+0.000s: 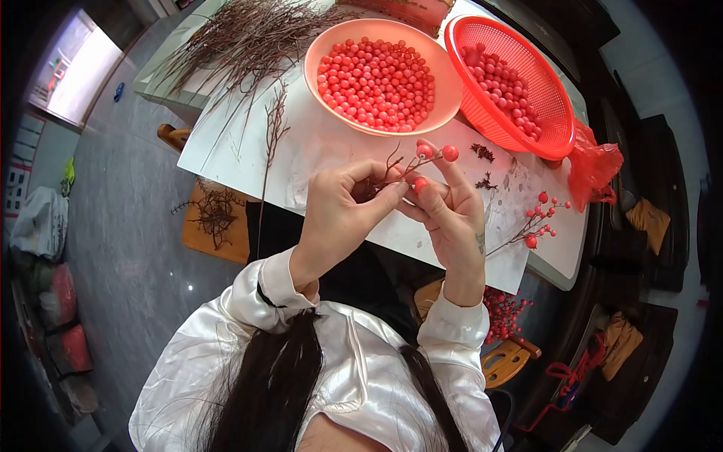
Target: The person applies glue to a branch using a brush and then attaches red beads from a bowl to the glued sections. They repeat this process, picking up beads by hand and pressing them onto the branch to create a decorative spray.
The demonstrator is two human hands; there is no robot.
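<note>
Thumb and fingers of my left hand (pixel 343 207) are pinched round a thin brown branch (pixel 410 167) with bare twigs. Two red berries (pixel 449 154) sit at its upper right tips. Beside it, my right hand (pixel 450 215) has its thumb and a finger closed on another red berry (pixel 420 184), close to the twigs. Above the hands stands a pale pink bowl (pixel 449 90) full of small red beads (pixel 376 83). A red basket (pixel 561 98) to its right holds larger red berries (pixel 508 90).
Bare brown branches (pixel 248 45) lie at the table's upper left, a single one (pixel 276 124) below them. A berried stem (pixel 531 226) rests at the right, near a red plastic bag (pixel 595 166). Wooden stools (pixel 197 237) stand below the white table (pixel 241 162).
</note>
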